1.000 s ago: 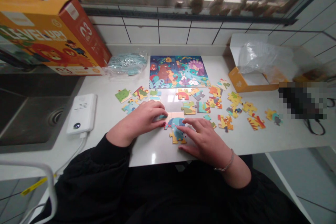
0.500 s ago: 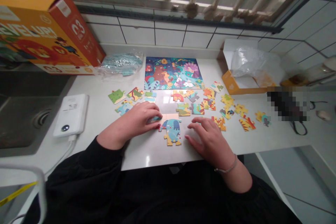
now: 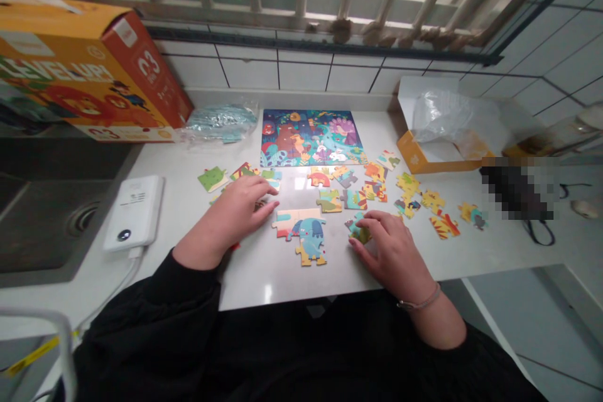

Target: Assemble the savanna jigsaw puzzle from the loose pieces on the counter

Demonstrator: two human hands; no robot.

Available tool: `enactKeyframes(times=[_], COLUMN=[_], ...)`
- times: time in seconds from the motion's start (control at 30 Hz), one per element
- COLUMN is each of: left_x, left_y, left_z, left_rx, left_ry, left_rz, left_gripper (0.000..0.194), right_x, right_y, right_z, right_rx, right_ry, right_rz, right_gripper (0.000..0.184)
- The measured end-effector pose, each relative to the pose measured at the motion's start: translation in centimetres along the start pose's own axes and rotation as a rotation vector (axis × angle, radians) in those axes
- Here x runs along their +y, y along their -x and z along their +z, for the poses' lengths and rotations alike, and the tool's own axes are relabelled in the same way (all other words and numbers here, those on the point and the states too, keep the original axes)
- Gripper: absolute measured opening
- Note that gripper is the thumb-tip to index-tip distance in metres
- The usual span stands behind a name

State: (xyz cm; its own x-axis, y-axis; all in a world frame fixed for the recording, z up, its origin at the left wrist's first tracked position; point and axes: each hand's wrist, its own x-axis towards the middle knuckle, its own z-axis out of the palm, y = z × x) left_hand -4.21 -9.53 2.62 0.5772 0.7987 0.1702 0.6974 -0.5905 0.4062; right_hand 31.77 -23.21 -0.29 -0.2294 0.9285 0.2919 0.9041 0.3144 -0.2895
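Note:
A small joined cluster of puzzle pieces with a blue elephant (image 3: 306, 232) lies on the white counter (image 3: 282, 270) between my hands. My left hand (image 3: 235, 210) rests palm down left of the cluster, fingers stretched over loose pieces (image 3: 245, 171). My right hand (image 3: 391, 248) sits right of the cluster with curled fingertips pinching a green and blue loose piece (image 3: 358, 230). Several more loose pieces (image 3: 405, 191) are scattered behind it. A finished puzzle picture (image 3: 311, 137) lies further back.
A big orange puzzle box (image 3: 89, 75) stands at the back left beside a plastic bag (image 3: 221, 119). A white power bank (image 3: 134, 210) with cable lies by the sink (image 3: 42, 220). An open orange carton with plastic (image 3: 443, 132) sits back right. The counter's edge drops at right.
My left hand let go of the cluster and slid back left over the loose pieces. My right hand moved right off the elephant and closed on a loose piece.

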Motion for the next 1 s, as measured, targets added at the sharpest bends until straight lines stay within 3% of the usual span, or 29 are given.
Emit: enactKeyframes(times=[0.3,0.5,0.63,0.77,1.0], left_x=[-3.5,-2.0,0.5,1.9,1.3], left_y=[0.9,0.4,-0.6,-1.4,-1.6], left_z=[-1.2,-0.6,0.5,1.2,1.5], left_rx=[0.192,0.195,0.168,0.214,0.131], left_ry=[-0.225,-0.235,-0.343,-0.382,-0.290], left_rz=[-0.523,-0.426,-0.408,-0.416,-0.476], left_gripper=[0.033,0.029,0.045,0.057,0.040], right_x=[-2.6,-3.9,-4.3,-4.2,-3.8], right_y=[-4.0,-7.7,-8.3,-8.4,-8.6], right_z=[1.7,3.0,3.5,3.5,3.4], right_rx=[-0.040,-0.038,-0.022,0.005,0.068], right_ry=[-0.016,-0.073,-0.117,-0.178,-0.263], right_rz=[-0.083,-0.197,-0.214,-0.172,-0.154], right_gripper=[0.027,0.026,0.022,0.021,0.017])
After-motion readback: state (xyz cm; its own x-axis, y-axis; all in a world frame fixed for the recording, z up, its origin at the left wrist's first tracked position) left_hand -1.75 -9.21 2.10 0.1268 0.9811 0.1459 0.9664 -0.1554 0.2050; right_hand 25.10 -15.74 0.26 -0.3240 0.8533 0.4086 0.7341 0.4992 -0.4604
